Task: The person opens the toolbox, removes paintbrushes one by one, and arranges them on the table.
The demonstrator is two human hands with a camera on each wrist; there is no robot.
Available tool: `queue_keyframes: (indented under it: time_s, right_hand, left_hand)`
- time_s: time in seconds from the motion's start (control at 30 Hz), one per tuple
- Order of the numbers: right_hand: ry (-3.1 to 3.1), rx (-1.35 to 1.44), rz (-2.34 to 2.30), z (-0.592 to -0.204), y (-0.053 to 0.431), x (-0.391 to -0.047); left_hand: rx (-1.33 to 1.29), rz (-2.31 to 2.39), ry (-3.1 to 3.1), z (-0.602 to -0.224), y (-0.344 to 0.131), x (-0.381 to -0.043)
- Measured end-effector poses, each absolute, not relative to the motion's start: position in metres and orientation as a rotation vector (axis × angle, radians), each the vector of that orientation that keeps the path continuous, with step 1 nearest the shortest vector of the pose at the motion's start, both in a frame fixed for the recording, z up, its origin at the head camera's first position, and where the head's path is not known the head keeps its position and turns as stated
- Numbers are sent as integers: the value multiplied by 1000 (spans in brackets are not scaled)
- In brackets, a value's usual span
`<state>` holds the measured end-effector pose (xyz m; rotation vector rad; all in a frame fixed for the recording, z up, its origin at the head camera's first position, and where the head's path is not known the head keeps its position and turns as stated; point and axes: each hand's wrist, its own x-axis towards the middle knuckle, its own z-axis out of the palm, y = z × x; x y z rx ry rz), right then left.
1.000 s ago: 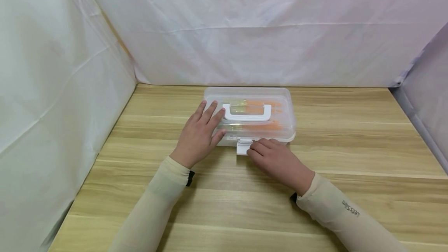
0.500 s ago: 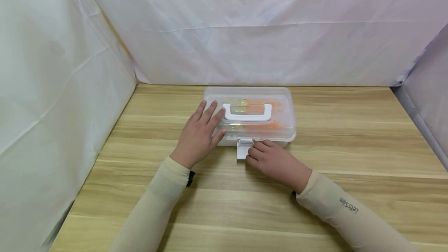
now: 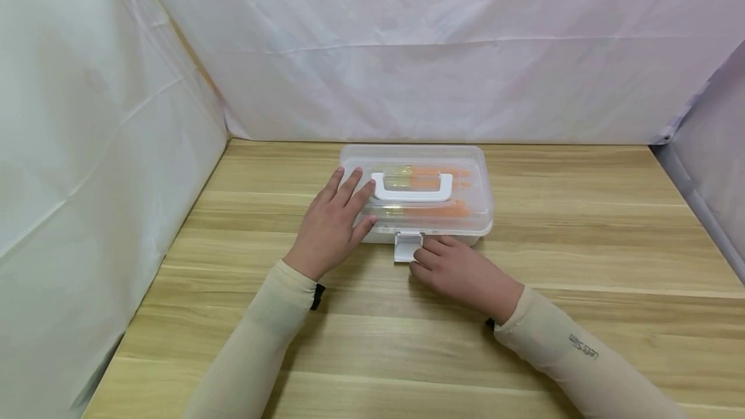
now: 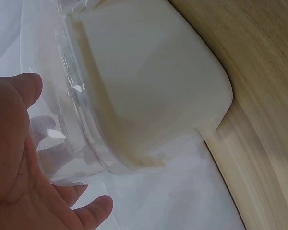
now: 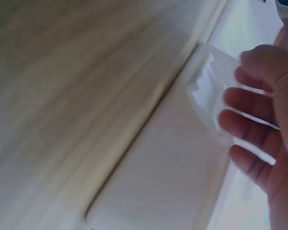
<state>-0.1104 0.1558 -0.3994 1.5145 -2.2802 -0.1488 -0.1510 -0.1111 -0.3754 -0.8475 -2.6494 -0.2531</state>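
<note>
A clear-lidded plastic box (image 3: 484, 202) with a white base (image 4: 158, 72) and a white carry handle (image 3: 413, 196) sits on the table, lid down. Through the lid show several long items (image 3: 436, 211), orange at one end and yellowish at the other. At the front, the white latch (image 3: 407, 249) is swung outward. My left hand (image 3: 328, 228) rests with fingers spread on the lid's left side. Just right of the latch is my right hand (image 3: 460, 270); in the right wrist view its fingers (image 5: 249, 125) are loosely bent, fingertips right at the latch and box rim.
The box stands on a wood-grain table (image 3: 372, 341), near its back edge. White cloth sheets (image 3: 436, 83) hang behind the table and along both sides.
The latch has swung further out and down from the box front. My right hand shifted slightly down beside it. My left hand stayed on the lid.
</note>
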Motion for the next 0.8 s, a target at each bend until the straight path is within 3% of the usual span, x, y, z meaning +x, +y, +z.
queue_keyframes:
  time_s: [0.4,0.8]
  right_hand:
    - [-2132,1155,241,-362,195,-116]
    - [-2597,758,251,-375,229,-125]
  left_hand:
    - [-838,-249,-2649,-376,-111,-150]
    - [-800,-260,-2706,-375,-110,-148]
